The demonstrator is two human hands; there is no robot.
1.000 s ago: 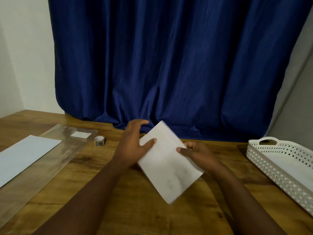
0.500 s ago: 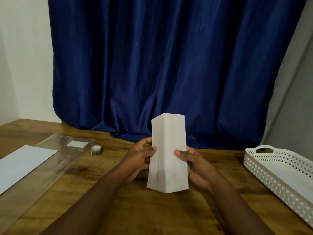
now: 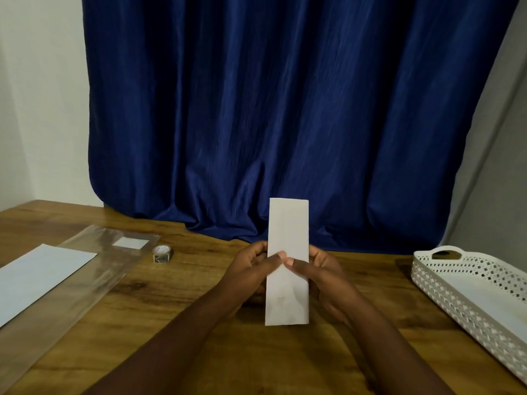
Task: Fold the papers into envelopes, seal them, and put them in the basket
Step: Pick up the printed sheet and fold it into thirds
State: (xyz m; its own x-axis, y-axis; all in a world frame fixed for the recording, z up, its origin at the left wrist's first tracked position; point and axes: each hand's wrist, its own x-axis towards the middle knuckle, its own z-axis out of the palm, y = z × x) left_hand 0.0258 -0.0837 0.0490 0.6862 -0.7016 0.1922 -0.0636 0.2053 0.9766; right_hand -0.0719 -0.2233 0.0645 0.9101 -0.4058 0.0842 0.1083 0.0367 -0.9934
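The light is dim and soft. A clear plastic sheet (image 3: 94, 269) gives pale glare at the left. The curtain (image 3: 285, 115) shows soft sheen on its folds. Soft shadows lie on the table (image 3: 182, 309) under the arms. Edges bend from the wide lens.

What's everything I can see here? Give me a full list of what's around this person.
Folded paper: one, white, held upright above the table's middle, between both hands.
Flat paper sheet: one, white, far left, lying on the plastic sleeve.
Plastic sleeve: one, clear, left side of the table, with a small white label near its far end.
Tape roll: one, small, beside the sleeve's far corner.
Basket: one, white, perforated, right edge of the table.
Table: one, brown wood.
Curtain: one, dark blue, behind the table.
Left hand: gripping the paper's left edge.
Right hand: gripping its right edge.
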